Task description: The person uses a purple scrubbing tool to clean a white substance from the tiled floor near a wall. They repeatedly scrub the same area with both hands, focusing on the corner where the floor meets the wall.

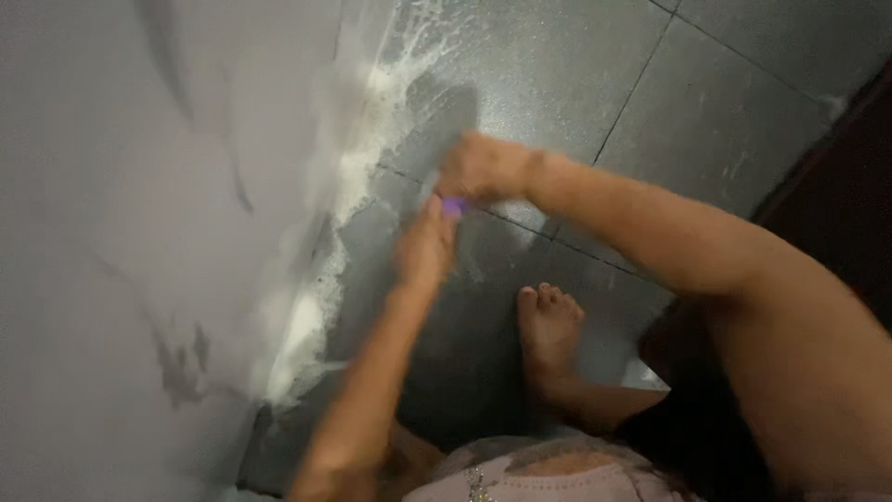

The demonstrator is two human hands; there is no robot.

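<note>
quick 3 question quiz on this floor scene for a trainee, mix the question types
1. True or false: the left hand and right hand meet at a small purple object.
2. Where does the white foam lie?
A. along the foot of the grey wall
B. on the bare foot
C. across the whole tiled floor
3. Fill in: the bare foot rests on the dark, wet ____ floor.

Key:
1. True
2. A
3. tiled
</note>
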